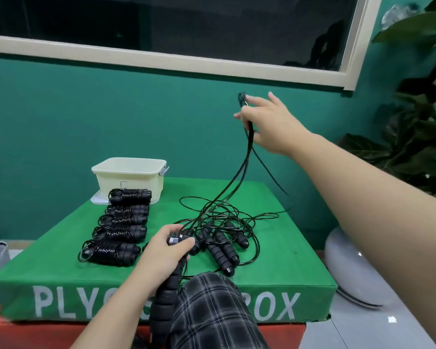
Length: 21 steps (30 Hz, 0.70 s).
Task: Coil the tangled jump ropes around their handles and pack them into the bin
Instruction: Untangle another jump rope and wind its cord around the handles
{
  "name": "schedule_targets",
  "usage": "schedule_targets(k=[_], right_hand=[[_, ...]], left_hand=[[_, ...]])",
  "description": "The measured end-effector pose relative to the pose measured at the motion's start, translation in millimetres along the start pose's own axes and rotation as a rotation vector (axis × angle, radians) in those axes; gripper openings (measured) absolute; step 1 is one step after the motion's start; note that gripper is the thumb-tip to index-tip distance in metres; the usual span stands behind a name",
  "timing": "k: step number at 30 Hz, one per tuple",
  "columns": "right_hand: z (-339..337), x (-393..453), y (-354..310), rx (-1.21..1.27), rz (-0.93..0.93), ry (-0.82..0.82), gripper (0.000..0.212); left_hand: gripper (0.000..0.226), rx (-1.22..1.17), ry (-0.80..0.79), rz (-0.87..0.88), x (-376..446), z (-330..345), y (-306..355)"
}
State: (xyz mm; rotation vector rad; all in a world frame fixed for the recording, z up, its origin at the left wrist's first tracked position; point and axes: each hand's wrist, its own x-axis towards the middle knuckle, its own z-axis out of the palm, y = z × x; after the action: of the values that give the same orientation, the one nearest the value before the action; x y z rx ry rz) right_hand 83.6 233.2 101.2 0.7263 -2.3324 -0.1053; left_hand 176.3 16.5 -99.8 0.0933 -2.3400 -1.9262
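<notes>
A: Where do we have the rope just now?

B: Our left hand (165, 250) wraps the grip of a pair of handles (170, 285) at the near edge of the counter (287, 253). Their long axis runs from our lap up toward the tangle (222, 217). Our right hand (267, 122) is raised high and to the right, fingers curled round a doubled bight of cord (247, 147).

A: So the cord lies which way from the handles?

B: Up and away to the right, a steep diagonal from the left hand's thumb to the right hand. Part of it looks to pass through the loose pile with the other handles (224, 248), so we judge it may snag.

A: And which hand does the winding?

B: The right one, likely; it must bring the cord down across the handles. The bin (129, 177) sits at the far left, behind the five coiled ropes (121, 222), nearer our left hand.
</notes>
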Motion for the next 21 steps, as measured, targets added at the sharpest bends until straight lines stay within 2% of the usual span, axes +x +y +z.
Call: schedule_targets(k=[3,7,9,13,16,19,21], right_hand=[[14,-2,0,0.008,0.059,-0.091,0.028],[49,-21,-5,0.003,0.186,-0.283,0.057],[60,-32,-7,0.077,0.242,-0.328,0.061],[79,-45,-8,0.239,0.307,-0.361,0.056],[85,-49,-8,0.427,0.367,-0.286,0.049],[84,-58,-19,0.533,0.238,-0.220,0.026],[85,-68,-36,0.531,0.108,-0.242,0.024]], left_hand=[[0.026,0.009,0.000,-0.003,2,2,-4],[0.025,0.017,-0.006,0.000,3,0,-8],[0.024,0.018,0.000,0.003,3,-1,-12],[0.026,0.000,0.019,0.004,3,0,-15],[0.034,-0.031,0.011,0.018,2,3,-16],[0.058,-0.043,-0.010,0.088,2,6,-7],[0.076,0.052,-0.008,0.182,2,5,5]])
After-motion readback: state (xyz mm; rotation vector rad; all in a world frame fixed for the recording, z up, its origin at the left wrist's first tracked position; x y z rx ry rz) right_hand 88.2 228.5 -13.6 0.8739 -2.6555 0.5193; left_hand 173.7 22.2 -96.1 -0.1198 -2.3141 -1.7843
